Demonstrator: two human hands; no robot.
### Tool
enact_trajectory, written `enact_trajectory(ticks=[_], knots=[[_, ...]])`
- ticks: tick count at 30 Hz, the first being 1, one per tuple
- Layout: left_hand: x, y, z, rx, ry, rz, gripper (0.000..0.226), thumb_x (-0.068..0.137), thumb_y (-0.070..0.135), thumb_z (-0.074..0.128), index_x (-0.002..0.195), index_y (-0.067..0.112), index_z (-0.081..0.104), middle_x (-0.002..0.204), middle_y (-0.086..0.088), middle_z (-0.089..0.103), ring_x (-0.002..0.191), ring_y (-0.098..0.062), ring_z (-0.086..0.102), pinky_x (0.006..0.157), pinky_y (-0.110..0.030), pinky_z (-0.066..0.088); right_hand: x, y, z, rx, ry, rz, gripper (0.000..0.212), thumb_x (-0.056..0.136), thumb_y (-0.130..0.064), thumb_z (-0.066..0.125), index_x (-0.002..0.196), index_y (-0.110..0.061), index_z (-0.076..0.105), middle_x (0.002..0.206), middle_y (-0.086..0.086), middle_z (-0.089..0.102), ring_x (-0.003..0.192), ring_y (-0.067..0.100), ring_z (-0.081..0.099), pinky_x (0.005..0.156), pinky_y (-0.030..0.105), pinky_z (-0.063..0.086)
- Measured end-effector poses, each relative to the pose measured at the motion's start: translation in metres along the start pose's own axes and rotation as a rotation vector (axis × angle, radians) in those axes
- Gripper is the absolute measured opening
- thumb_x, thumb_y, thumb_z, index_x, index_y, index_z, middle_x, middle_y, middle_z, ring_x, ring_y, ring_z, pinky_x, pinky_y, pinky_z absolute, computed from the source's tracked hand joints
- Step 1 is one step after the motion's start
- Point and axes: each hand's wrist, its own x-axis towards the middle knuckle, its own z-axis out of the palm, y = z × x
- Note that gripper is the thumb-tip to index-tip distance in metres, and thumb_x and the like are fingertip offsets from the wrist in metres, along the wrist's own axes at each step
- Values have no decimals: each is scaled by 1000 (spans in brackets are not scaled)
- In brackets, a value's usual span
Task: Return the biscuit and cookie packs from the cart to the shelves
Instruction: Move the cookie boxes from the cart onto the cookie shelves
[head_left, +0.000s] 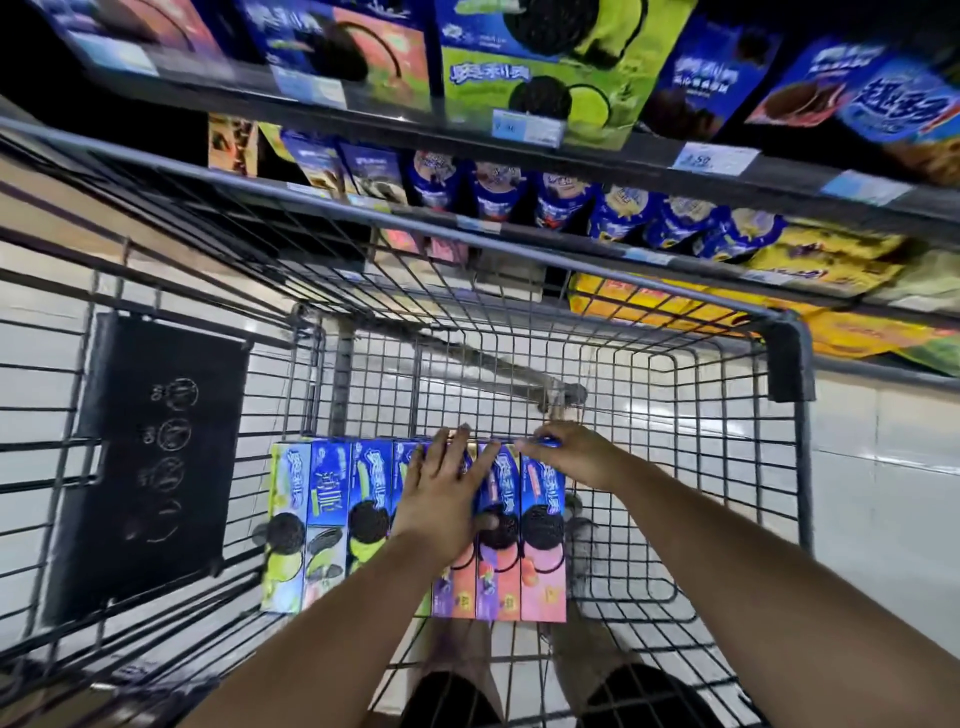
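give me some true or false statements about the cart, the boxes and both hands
1. The cookie boxes lie side by side in the cart. True.
2. The left hand lifts a box clear of the cart. False: it lies flat on the row, fingers straight.
3. The right hand curls over the far end of the rightmost box. True.
4. The shelves beyond the cart are bare. False: they hold cookie packs.

Bright, even light — blurred, warped edges
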Motion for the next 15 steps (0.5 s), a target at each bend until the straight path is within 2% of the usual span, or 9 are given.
enact_trajectory(ticks=[2, 5, 8, 10, 12, 14, 15], knots=[[0, 1, -2, -21, -23, -13, 102, 92, 58, 59, 149, 50, -25, 163, 5, -29, 150, -24, -28, 120, -48, -12, -1, 1, 3, 51, 16, -8, 96, 64, -98, 43, 128, -30, 62, 149, 10, 41, 138, 29, 43, 113, 47, 38], [0, 3, -3, -35, -27, -23, 103, 91, 57, 61, 148, 51, -25, 163, 5, -28, 150, -24, -28, 118, -47, -15, -1, 4, 10, 241, 55, -17, 68, 69, -84, 61, 104, -26, 70, 133, 12, 55, 121, 27, 57, 100, 45, 51], [1, 2, -1, -24, -20, -13, 104, 91, 57, 61, 149, 50, -25, 164, 4, -27, 150, -25, -28, 116, -47, -16, -2, 11, 19, 463, 135, 17, 84, 48, -92, 67, 98, -25, 71, 131, 12, 58, 117, 27, 61, 99, 47, 53], [0, 1, 1, -9, -19, -3, 105, 91, 57, 62, 149, 50, -25, 164, 4, -26, 150, -26, -27, 116, -48, -15, -5, 16, 27, 576, 135, 58, 102, 37, -93, 71, 117, -30, 63, 137, 9, 56, 117, 27, 61, 98, 46, 53], [1, 1, 2, -9, -14, 0, 105, 91, 57, 62, 149, 49, -25, 165, 4, -24, 150, -26, -27, 116, -48, -15, -10, 23, 36, 669, 62, 96, 128, 36, -87, 79, 146, -35, 37, 146, 10, 52, 123, 28, 59, 103, 45, 49], [2, 0, 1, -8, -4, 3, 105, 90, 59, 62, 150, 49, -24, 166, 3, -21, 151, -25, -25, 120, -50, -12, -17, 31, 48, 655, 4, 111, 137, 46, -74, 87, 156, -41, 12, 155, 4, 42, 133, 25, 51, 110, 46, 43], [2, 1, 1, -1, -1, 7, 104, 90, 59, 62, 151, 48, -22, 166, 3, -20, 152, -26, -24, 123, -51, -10, -19, 35, 55, 636, -14, 115, 136, 53, -65, 90, 157, -43, 5, 156, -1, 40, 130, 19, 51, 106, 42, 45]])
